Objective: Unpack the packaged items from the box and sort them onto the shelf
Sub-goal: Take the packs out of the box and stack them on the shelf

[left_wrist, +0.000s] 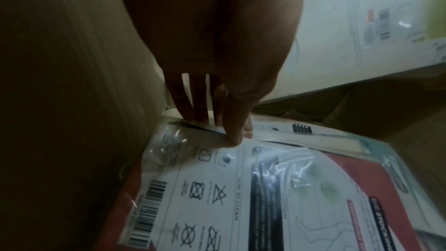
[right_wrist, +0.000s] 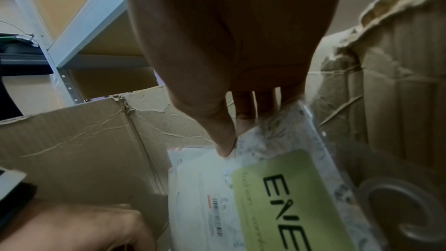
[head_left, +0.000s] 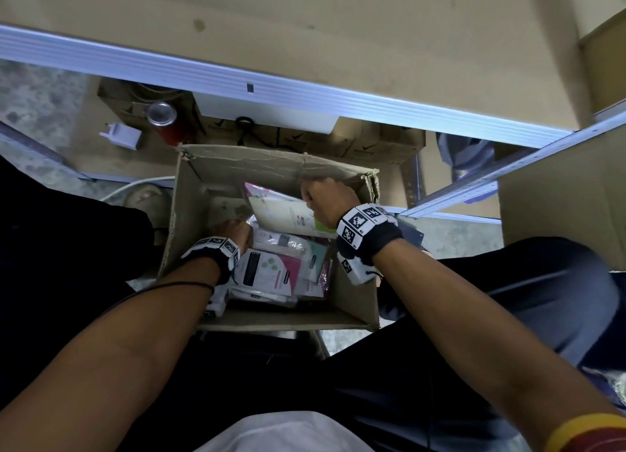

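An open cardboard box (head_left: 271,319) on the floor holds several flat plastic-wrapped packets. My right hand (head_left: 325,201) pinches a white packet with a green label (head_left: 284,211) (right_wrist: 277,194) by its edge, thumb (right_wrist: 224,140) on top, and holds it tilted up at the box's far right. My left hand (head_left: 233,229) (left_wrist: 217,117) reaches down along the box's left wall. Its thumb and fingertips pinch the edge of a white packet (left_wrist: 241,135) lying in the stack, above a red-and-white packet with washing symbols (left_wrist: 217,198) (head_left: 271,268).
A metal shelf rail (head_left: 305,96) runs across just beyond the box, with a wooden shelf board (head_left: 305,28) above it. Under the shelf sit brown cartons (head_left: 372,147), a red can (head_left: 162,119) and a white plug (head_left: 122,135). The box's torn flap (right_wrist: 398,26) stands at right.
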Demonstrator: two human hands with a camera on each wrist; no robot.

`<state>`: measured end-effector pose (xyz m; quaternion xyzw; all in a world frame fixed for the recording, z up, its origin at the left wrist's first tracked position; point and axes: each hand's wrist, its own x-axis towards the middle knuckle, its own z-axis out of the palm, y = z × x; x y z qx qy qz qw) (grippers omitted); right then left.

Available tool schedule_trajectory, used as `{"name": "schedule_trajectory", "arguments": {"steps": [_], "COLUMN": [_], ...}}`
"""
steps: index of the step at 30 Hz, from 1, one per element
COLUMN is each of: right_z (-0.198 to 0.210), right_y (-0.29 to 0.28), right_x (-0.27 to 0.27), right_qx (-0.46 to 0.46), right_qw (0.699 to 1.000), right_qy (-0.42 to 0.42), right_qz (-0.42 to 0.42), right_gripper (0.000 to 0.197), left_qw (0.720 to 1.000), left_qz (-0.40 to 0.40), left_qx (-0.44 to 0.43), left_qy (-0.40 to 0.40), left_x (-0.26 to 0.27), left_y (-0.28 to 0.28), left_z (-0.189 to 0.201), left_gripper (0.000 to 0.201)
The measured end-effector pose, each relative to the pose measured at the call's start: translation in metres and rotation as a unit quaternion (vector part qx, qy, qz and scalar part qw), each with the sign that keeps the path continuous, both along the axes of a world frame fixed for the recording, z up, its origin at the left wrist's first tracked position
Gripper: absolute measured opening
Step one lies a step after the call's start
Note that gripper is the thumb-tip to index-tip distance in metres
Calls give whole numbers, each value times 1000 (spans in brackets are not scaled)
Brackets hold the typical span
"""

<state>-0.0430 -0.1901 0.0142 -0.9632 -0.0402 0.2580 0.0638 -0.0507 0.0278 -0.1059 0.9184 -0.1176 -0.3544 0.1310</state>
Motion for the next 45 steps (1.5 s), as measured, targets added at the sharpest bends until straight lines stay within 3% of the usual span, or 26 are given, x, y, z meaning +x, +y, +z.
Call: {"name": "schedule_trajectory", "arguments": {"steps": [8, 16, 19, 22, 27, 34, 41, 43, 45], "right_z": [-3, 29, 53, 80, 136, 220, 293, 308, 320], "right_y": [8, 11, 14, 12, 5, -23, -63, -74, -83], "right_x": [0, -1, -5, -14, -34, -67, -68, -62, -55], "right_qx": [-52, -46, -22, 2, 28, 83, 131, 141, 147], "right_qw": [997, 992, 991, 987, 979, 964, 942, 933, 923], "right_qy": [-43, -118, -133, -163, -202, -253, -299, -316, -334], "right_qz": [29, 15, 3, -6, -14, -12, -75, -97, -123], "right_gripper": [22, 20, 16, 17, 15, 13, 4, 11, 16], "left_qw": [998, 988, 985, 980, 969, 955, 952, 942, 910], "left_qz": [-47, -147, -172, -192, -217, -229, -147, -67, 27], "left_qx": [-34, -31, -29, -42, -92, -169, -244, -313, -408], "left_qy": [18, 34, 0, -24, -79, -83, -111, -101, -63], "left_x": [3, 15, 15, 15, 17, 22, 33, 36, 37], "left_y": [-17, -45, -45, -42, -17, 23, 57, 62, 65], "left_z": [31, 105, 142, 183, 254, 330, 413, 423, 428], "left_gripper": [17, 24, 29, 18, 18, 7, 18, 19, 14]}}
